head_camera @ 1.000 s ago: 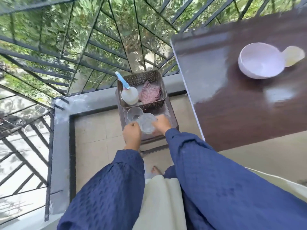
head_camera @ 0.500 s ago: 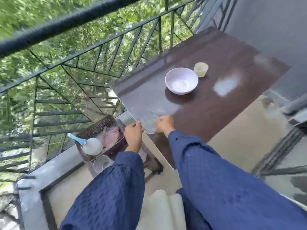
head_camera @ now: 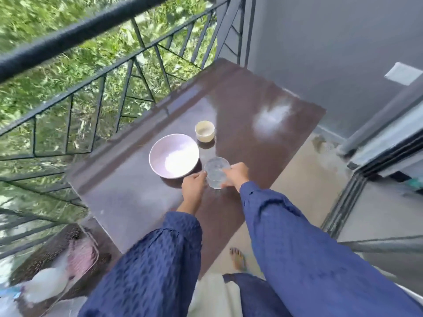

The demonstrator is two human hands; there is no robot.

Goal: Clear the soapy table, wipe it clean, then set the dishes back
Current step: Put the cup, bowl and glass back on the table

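A clear glass (head_camera: pixel 215 172) sits just right of a pale lilac bowl (head_camera: pixel 173 155) on the dark brown table (head_camera: pixel 128 193). My right hand (head_camera: pixel 235 173) grips the glass from the right side. My left hand (head_camera: pixel 194 185) touches it from the left with fingertips at the rim. A small cream cup (head_camera: pixel 204 131) stands behind the bowl. A pale wet patch (head_camera: pixel 271 117) shows on the far right of the tabletop.
At the lower left, a low stand holds a brown basket (head_camera: pixel 57 252) with a pink cloth (head_camera: pixel 81 256) and a white bottle (head_camera: pixel 49 284), all blurred. A black railing (head_camera: pixel 128 65) runs along the table's left. A grey wall and door frame stand right.
Both hands carried the glass up from the low stand, over the table's near edge, to beside the bowl. The camera turned from the stand toward the table.
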